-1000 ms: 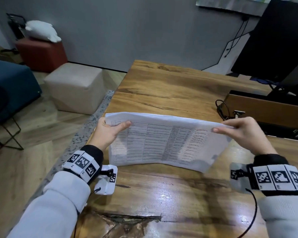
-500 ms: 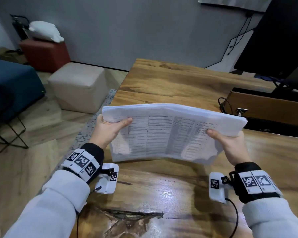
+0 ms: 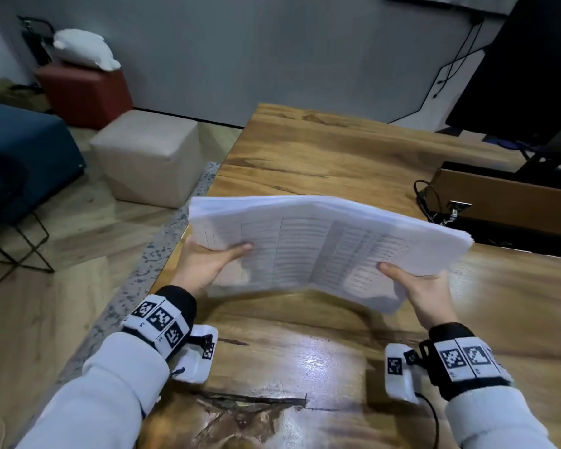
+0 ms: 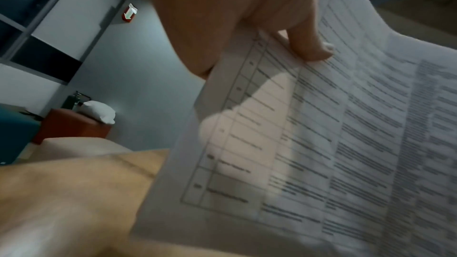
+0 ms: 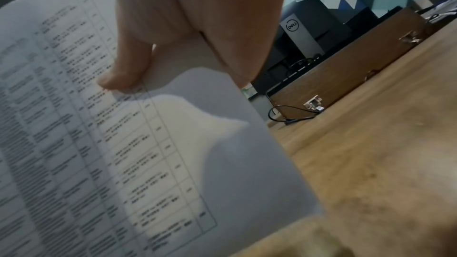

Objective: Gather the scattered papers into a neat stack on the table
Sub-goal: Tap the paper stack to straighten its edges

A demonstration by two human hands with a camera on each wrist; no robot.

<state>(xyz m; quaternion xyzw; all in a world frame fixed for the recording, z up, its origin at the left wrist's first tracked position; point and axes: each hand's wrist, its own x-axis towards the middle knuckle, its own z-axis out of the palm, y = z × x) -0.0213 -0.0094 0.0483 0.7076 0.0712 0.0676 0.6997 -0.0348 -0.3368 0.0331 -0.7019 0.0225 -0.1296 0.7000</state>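
Note:
A stack of white papers [image 3: 324,244] printed with tables hangs above the wooden table [image 3: 321,150], tilted with its printed face toward me and bowed upward in the middle. My left hand [image 3: 204,264] grips the stack's left end, thumb on the printed face and fingers behind. At the right end my right hand [image 3: 418,286] holds it the same way. In the left wrist view my left hand [image 4: 247,26] presses its thumb on the papers [image 4: 321,144]. The right wrist view shows my right hand [image 5: 178,32] pinching the papers [image 5: 99,144].
A wooden box [image 3: 506,202] with a black cable [image 3: 426,199] lies at the table's right, and a black monitor [image 3: 525,72] stands behind it. Left of the table, on the floor, are a beige pouf [image 3: 146,157], a red pouf [image 3: 85,95] and a blue sofa [image 3: 23,150].
The stack has lifted off the table and tipped flatter. My right hand moved from its top right corner down to the lower right edge. My left hand kept its grip.

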